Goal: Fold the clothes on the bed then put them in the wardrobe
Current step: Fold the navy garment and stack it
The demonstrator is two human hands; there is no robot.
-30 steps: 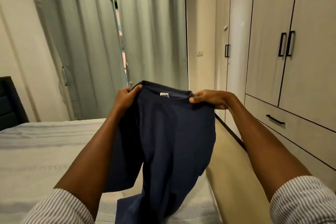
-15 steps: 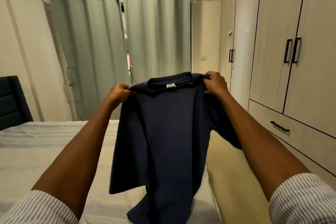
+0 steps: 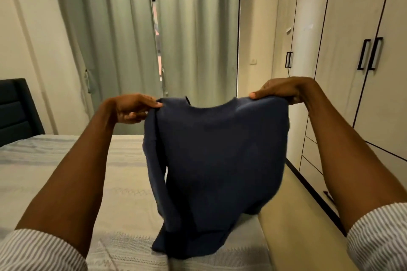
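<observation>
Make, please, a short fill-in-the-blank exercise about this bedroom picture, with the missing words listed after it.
1. Both hands hold up a dark blue ____ by its top edge.
2. The garment's lower end touches the ____.
3. The wardrobe doors to the right are all ____.
4. Behind the left hand and right hand hang pale green ____.

Missing words: shirt; bed; closed; curtains

Navy shirt (image 3: pixel 217 149) pinched by both hands, hem on bed (image 3: pixel 66 171).
</observation>
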